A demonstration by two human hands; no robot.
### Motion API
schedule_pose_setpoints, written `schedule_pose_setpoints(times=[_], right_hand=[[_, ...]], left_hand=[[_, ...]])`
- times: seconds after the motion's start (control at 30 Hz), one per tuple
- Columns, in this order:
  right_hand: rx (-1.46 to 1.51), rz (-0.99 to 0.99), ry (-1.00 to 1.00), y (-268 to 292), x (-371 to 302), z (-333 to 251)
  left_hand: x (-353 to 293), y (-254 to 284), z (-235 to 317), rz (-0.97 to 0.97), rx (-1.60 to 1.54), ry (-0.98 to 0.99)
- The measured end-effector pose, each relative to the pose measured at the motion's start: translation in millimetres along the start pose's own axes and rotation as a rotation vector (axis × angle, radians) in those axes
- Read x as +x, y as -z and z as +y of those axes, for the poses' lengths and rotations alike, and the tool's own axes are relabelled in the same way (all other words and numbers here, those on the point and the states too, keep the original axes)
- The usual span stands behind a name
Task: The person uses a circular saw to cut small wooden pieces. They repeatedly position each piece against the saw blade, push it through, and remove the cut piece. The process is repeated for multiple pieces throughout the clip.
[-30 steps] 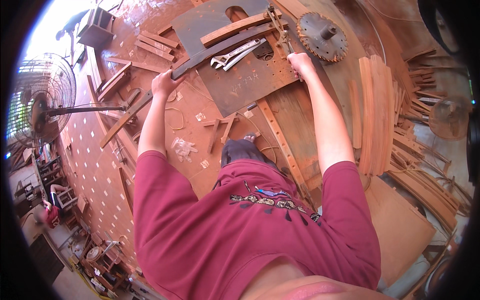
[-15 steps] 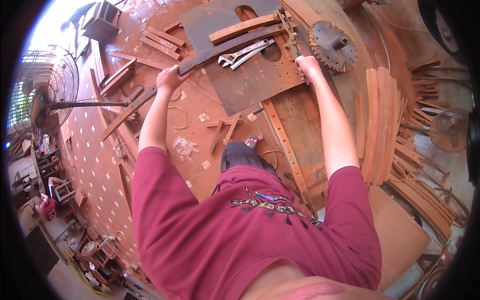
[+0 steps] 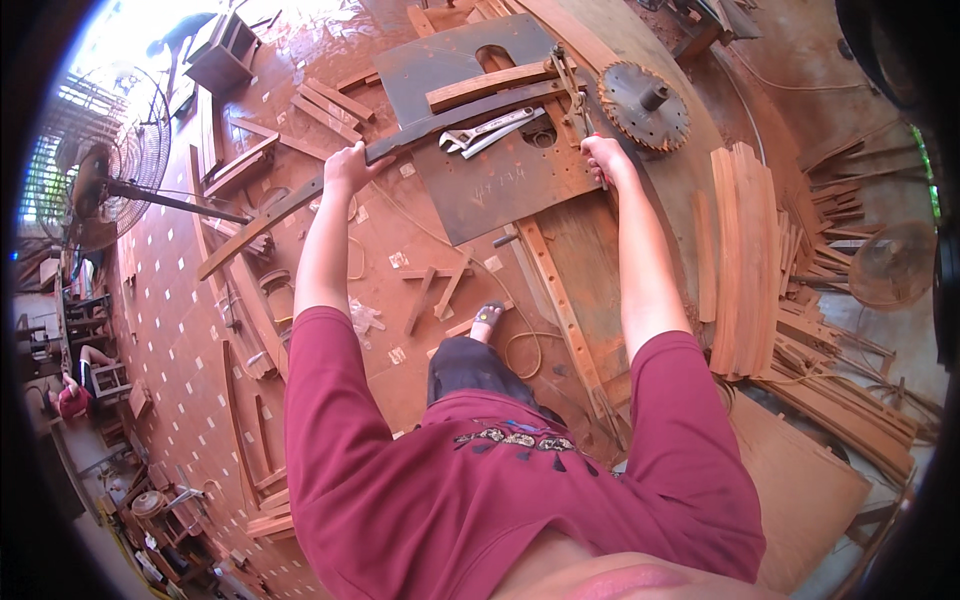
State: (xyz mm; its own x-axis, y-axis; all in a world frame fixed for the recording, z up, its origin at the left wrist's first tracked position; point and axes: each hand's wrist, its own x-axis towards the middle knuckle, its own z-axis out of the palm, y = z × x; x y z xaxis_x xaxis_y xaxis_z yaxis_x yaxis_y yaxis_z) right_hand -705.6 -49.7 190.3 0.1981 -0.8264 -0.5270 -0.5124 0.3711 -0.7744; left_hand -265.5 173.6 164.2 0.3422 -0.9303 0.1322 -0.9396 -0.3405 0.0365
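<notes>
My left hand [image 3: 348, 168] is wrapped round a long, dark curved wooden bar [image 3: 440, 124] that runs across a metal machine table [image 3: 470, 195] and out past its left edge. My right hand [image 3: 607, 160] is closed round the lever [image 3: 586, 122] of a metal clamp mechanism at the table's right side. Behind the dark bar, a shorter reddish wood strip [image 3: 490, 87] reaches to the clamp. An adjustable wrench [image 3: 490, 130] lies on the table in front of the bar, against a pale flat metal piece [image 3: 512, 134].
A large toothed saw blade [image 3: 645, 105] stands right of the table. Curved boards [image 3: 745, 265] are stacked farther right. Offcuts [image 3: 440, 295] litter the floor near my foot [image 3: 488, 318]. A pedestal fan [image 3: 105, 190] stands left, and another person [image 3: 75, 397] is at the far left.
The whole view has shifted slightly, showing more of my foot and the floor. Both hands keep their grips, on the bar and on the lever.
</notes>
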Motion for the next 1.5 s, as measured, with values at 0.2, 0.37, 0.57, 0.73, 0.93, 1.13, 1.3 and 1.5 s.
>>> schedule_pose_setpoints(times=[0.2, 0.37, 0.57, 0.73, 0.93, 1.13, 1.3, 1.5], right_hand=[[0.036, -0.046, 0.021, 22, -54, 53], [0.039, -0.033, 0.051, 42, -93, 105], [0.044, -0.021, 0.018, 64, -151, 169], [0.027, 0.024, 0.021, 84, -196, 222], [0.019, 0.048, 0.047, 97, -226, 256], [-0.058, 0.116, 0.031, 96, -227, 259], [0.02, 0.066, 0.017, 85, -212, 242], [-0.006, 0.113, 0.062, 84, -217, 249]], left_hand=[[-68, -7, 30, 0.053, -0.002, -0.033], [-128, -2, 66, 0.017, 0.048, -0.004], [-215, -8, 105, 0.049, 0.069, -0.028], [-278, -19, 135, 0.122, 0.066, -0.072], [-317, -22, 154, 0.09, 0.009, -0.073], [-317, -25, 156, 0.091, 0.019, -0.081], [-297, -28, 146, 0.136, -0.012, -0.093], [-298, -30, 147, 0.105, -0.013, -0.075]])
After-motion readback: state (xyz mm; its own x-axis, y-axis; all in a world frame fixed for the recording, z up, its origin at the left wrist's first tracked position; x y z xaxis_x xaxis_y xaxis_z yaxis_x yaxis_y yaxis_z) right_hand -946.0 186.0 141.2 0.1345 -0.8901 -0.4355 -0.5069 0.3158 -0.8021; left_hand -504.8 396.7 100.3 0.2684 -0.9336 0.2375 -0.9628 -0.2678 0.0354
